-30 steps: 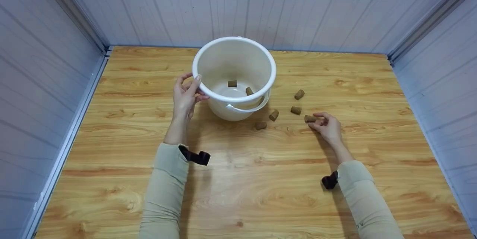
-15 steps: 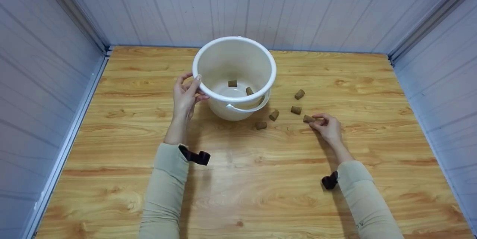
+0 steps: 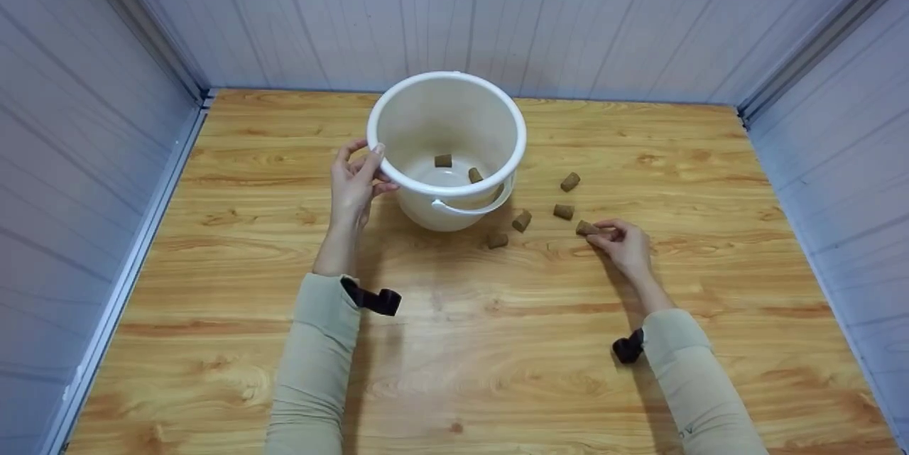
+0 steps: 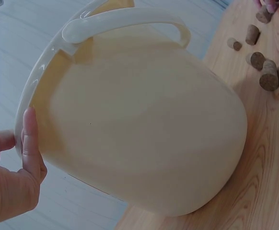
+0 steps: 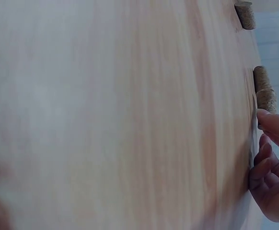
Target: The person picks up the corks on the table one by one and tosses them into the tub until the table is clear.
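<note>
Inching a cork (image 3: 584,228) pinched in the right hand (image 3: 626,245) closer to, not yet into, the bucket (image 3: 423,208) gripped by the left hand (image 3: 353,185).

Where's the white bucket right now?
In the head view, the white bucket is near the middle, held at its left side by the left hand, with two corks lying just off its front right.

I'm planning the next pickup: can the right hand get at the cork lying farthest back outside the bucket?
Probably yes: nothing stands between the right hand and that cork, though the hand pinches another cork.
</note>
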Available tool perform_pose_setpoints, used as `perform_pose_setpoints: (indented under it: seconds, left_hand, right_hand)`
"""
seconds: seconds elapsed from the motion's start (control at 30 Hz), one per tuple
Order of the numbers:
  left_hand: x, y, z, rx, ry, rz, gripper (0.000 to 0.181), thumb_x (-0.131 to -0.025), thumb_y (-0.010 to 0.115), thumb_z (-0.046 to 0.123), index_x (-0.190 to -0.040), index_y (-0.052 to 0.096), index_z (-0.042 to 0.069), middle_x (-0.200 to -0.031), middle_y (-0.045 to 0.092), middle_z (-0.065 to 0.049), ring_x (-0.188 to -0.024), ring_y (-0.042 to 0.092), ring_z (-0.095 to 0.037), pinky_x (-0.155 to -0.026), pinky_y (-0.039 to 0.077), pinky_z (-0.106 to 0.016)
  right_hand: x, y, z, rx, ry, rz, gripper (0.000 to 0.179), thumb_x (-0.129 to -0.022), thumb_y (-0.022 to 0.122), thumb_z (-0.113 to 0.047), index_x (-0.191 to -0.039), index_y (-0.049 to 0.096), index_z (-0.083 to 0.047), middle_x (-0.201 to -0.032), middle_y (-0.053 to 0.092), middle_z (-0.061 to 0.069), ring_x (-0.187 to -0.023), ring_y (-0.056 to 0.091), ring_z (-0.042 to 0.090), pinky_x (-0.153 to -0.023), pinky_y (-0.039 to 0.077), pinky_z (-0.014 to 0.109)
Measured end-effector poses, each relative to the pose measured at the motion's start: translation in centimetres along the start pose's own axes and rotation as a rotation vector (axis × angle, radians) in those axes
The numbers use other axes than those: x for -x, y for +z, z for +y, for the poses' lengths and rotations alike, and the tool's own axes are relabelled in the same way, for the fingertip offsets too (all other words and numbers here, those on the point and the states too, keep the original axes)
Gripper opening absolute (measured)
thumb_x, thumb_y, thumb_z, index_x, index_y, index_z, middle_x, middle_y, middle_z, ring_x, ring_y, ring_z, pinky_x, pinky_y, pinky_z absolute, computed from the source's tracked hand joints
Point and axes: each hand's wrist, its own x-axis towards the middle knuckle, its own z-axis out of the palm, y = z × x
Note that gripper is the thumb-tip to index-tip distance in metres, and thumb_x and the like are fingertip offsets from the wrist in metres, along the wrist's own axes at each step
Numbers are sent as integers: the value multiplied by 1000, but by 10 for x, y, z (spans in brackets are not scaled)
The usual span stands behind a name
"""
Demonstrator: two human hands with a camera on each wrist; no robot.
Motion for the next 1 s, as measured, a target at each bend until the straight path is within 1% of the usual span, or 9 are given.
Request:
perform_pose_setpoints:
  seconds: [0.13,0.3,0.43,0.57,0.73,0.83,1.0]
  left_hand:
    - [0,0,0,-4,0,3,34,-88,55,8,-116,38,1,-67,56,-7,-47,53,-12,-40,53,-22]
    - [-1,1,0,-6,-15,12,33,-88,55,9,-116,38,2,-69,55,-9,-47,53,-12,-41,53,-22]
    - [-1,1,-1,4,-17,15,32,-88,55,9,-115,39,2,-70,55,-10,-47,53,-12,-41,53,-22]
    - [-1,1,-1,5,-8,11,32,-88,55,9,-115,39,1,-68,55,-9,-46,53,-12,-41,54,-23]
    - [0,0,-1,7,-3,3,33,-88,55,9,-116,39,0,-69,55,-10,-47,53,-12,-41,54,-23]
    - [0,0,-1,10,-2,-2,34,-88,55,8,-117,38,0,-69,56,-8,-47,53,-12,-40,53,-22]
    - [-1,0,-1,12,7,-3,35,-88,54,7,-117,38,-1,-69,56,-8,-47,53,-11,-40,53,-22]
  right_hand:
    - [2,1,-2,-16,-2,6,23,-74,73,-15,-93,67,-3,-67,61,7,-56,51,5,-48,43,13]
    - [5,2,-5,-46,-7,8,23,-73,73,-12,-92,66,0,-64,58,5,-55,49,6,-46,41,13]
    - [8,2,-10,-64,-16,2,23,-73,73,-10,-92,66,0,-66,59,8,-55,49,7,-44,41,12]
    - [11,2,-18,-81,-36,4,23,-74,72,-9,-94,66,0,-68,60,10,-54,50,6,-42,42,12]
    - [15,1,-28,-105,-72,15,21,-74,71,-5,-92,66,2,-67,59,10,-55,50,5,-45,43,10]
    - [17,0,-35,-124,-86,17,21,-73,72,-6,-91,66,3,-66,58,10,-56,49,6,-48,44,9]
    - [19,1,-46,-140,-113,21,23,-70,75,-10,-89,67,1,-64,56,9,-55,49,6,-47,43,9]
